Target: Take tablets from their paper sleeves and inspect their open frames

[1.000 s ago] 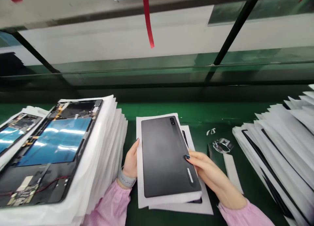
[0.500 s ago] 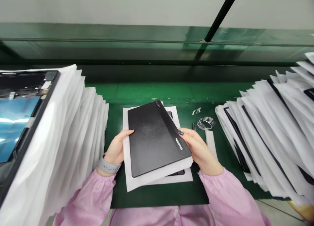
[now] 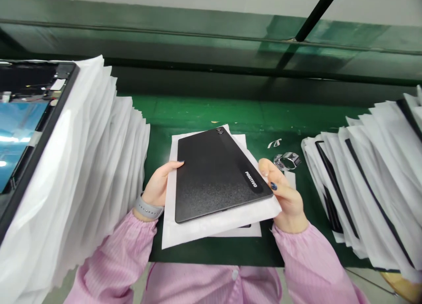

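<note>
A black tablet (image 3: 214, 176) marked POSITIVO lies back up on a white sheet (image 3: 187, 233), tilted a little over the green table. My left hand (image 3: 161, 181) grips the left edge of both, its thumb on top of the tablet and its other fingers hidden below. My right hand (image 3: 285, 196) is closed on the white sheet's right edge by the tablet's corner; a dark-nailed fingertip is right at that corner. Beneath, another white sheet (image 3: 253, 230) shows with a dark edge of something on it.
To my left rises a tall stack of white sheets (image 3: 82, 154), topped by an opened tablet (image 3: 29, 128) with its insides exposed. On the right leans a stack of white sheets (image 3: 372, 176) with black edges between. A shiny silver ring-shaped object (image 3: 288, 161) and a curled white strip (image 3: 274, 143) lie on the green table (image 3: 184, 112).
The tablet and sheet have shifted slightly right in view, the right end turned up more. My right hand has moved from the tablet's edge to the sheet's edge. The camera view has dipped.
</note>
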Demonstrator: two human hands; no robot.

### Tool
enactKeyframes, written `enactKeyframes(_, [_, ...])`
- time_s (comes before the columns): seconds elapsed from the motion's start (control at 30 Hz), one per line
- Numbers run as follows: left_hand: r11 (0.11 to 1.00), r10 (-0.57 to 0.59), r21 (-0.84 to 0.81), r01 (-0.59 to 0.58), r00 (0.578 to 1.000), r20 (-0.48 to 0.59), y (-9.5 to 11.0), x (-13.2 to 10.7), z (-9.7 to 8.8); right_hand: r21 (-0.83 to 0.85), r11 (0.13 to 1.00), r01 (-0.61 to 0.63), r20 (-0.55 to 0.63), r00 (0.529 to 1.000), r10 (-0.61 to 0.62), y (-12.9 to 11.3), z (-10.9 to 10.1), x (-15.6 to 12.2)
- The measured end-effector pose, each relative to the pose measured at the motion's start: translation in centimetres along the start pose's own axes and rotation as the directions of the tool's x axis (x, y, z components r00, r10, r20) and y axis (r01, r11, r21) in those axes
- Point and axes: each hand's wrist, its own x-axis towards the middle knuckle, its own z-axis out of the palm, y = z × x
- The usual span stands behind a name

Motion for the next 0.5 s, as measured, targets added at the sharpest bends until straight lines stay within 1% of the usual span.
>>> enactKeyframes(0.17, [0.999, 0.002, -0.044, -0.002, 1.000, 0.003, -0.10, 0.04, -0.02, -0.026, 0.998, 0.056, -0.041, 0.998, -0.057, 0.15, -0.11, 0.06])
enactKeyframes(0.3, [0.998, 0.001, -0.066, -0.005, 0.999, -0.052, -0.04, -0.04, 0.30, 0.032, 0.994, 0.100, -0.043, 0.994, -0.099, 0.25, -0.22, 0.11])
enactKeyframes(0.4, [0.997, -0.003, -0.084, -0.003, 0.997, -0.071, 0.06, -0.10, 0.40, 0.048, 0.992, 0.118, -0.080, 0.990, -0.114, 0.42, -0.19, 0.33])
enactKeyframes(0.43, [0.996, -0.011, -0.086, 0.005, 0.998, -0.066, 0.09, -0.12, 0.39, 0.042, 0.994, 0.096, -0.093, 0.991, -0.092, 0.49, -0.06, 0.43])
enactKeyframes(0.5, [0.996, -0.030, -0.082, 0.026, 0.998, -0.048, 0.12, -0.16, 0.36, 0.035, 0.999, -0.006, -0.103, 0.995, 0.010, 0.61, 0.43, 0.60])
